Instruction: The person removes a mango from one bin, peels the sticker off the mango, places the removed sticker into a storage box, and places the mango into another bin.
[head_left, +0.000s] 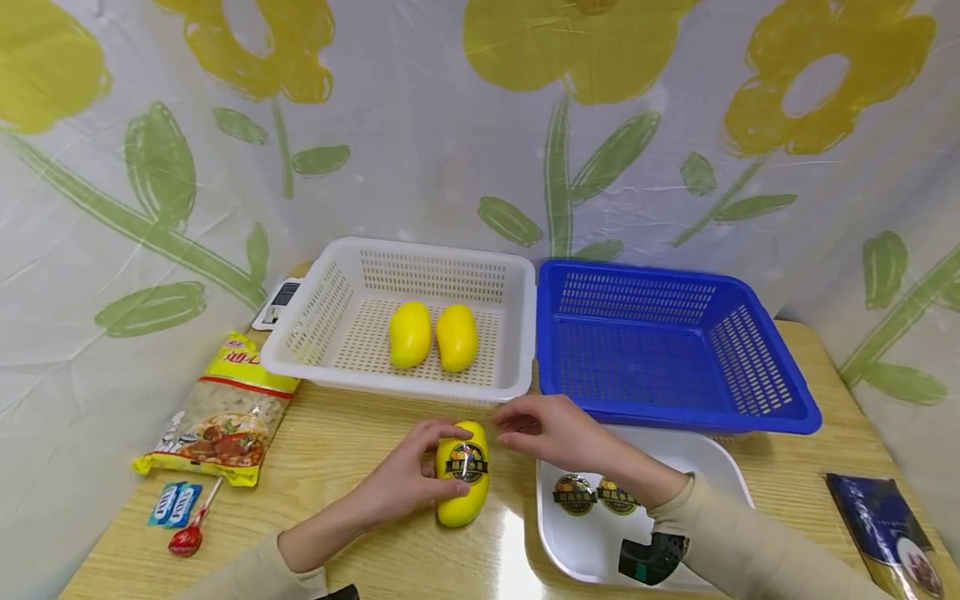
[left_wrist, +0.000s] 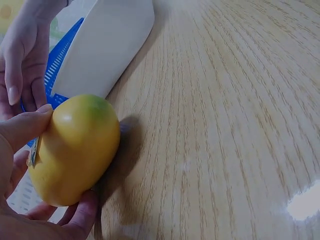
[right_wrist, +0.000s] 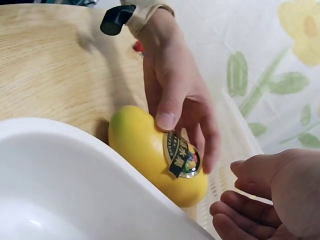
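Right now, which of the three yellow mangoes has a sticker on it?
The mango on the table, gripped by the left hand in front of the white basket. It carries a dark round sticker; the two mangoes in the basket are bare.

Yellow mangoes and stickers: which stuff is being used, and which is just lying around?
In use: yellow plastic mango with round sticker, left hand, right hand, white tray of stickers, white slotted basket.

Lying about: blue basket, noodle packet, red lollipop.

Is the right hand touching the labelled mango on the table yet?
Apart. The right wrist view shows a clear gap between the right hand and the mango; only the left hand grips it.
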